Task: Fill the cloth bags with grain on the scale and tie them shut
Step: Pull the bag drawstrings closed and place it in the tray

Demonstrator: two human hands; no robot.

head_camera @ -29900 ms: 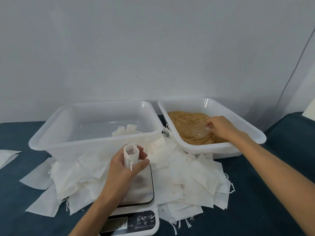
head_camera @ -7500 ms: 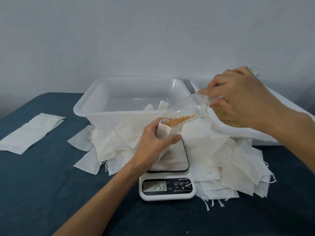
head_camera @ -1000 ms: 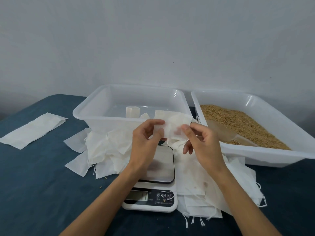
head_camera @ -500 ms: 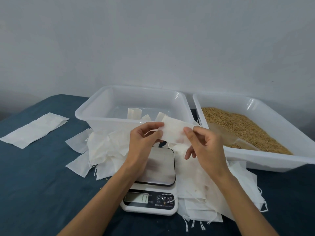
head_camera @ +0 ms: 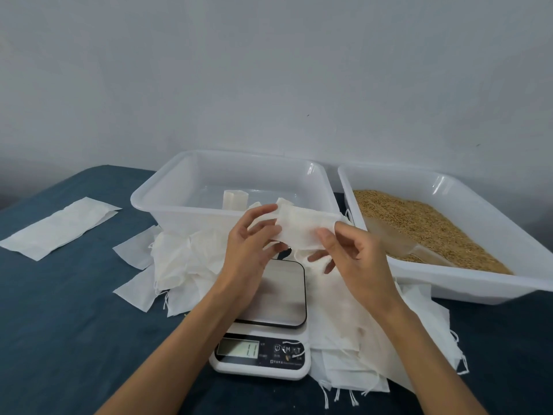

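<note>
Bag (head_camera: 302,227) held flat above scale (head_camera: 270,298), long axis left-right; left hand (head_camera: 250,250) and right hand (head_camera: 350,256) pinching opposite ends; mouth probably leftward.

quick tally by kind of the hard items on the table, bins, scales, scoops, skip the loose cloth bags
Plastic bins: 2, one holding filled bags and one holding grain
Digital scale: 1
Clear scoop, lying in the grain: 1
Total: 4
The loose cloth bags overlap in a pile, so they cannot be counted.
</note>
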